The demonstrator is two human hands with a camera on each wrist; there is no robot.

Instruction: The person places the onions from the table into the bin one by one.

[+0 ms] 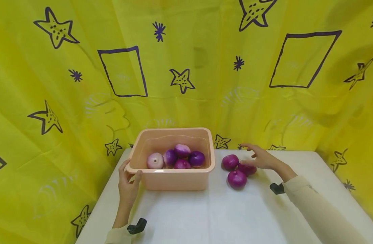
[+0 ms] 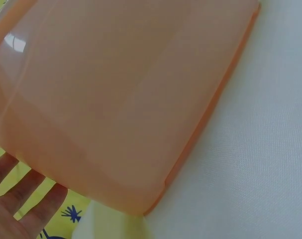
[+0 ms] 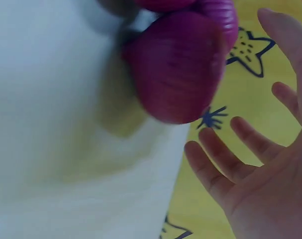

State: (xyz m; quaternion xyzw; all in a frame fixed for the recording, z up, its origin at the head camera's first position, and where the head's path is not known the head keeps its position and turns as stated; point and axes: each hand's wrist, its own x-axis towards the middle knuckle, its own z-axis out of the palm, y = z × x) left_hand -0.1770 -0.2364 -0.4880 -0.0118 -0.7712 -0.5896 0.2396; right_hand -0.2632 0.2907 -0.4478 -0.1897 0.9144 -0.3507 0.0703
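A peach plastic bin (image 1: pixel 175 181) stands on the table with several red onions (image 1: pixel 197 158) inside, one of them paler (image 1: pixel 155 160). My left hand (image 1: pixel 128 189) holds the bin's near left corner, thumb at the front and fingers along the side. In the left wrist view, three fingers (image 2: pixel 44 201) reach the edge of the bin wall (image 2: pixel 116 99). Three more red onions (image 1: pixel 237 179) are grouped right of the bin. Over the rightmost onion (image 1: pixel 246 169) my right hand (image 1: pixel 261 158) hovers, its fingers spread and holding nothing. The right wrist view shows a gap between fingertips and onion (image 3: pixel 180 69).
The table (image 1: pixel 235 217) has a white cover. Close behind it hangs a yellow curtain (image 1: pixel 204 112) printed with stars and frames, which also runs down both sides. Dark devices (image 1: pixel 137 226) are worn at both wrists.
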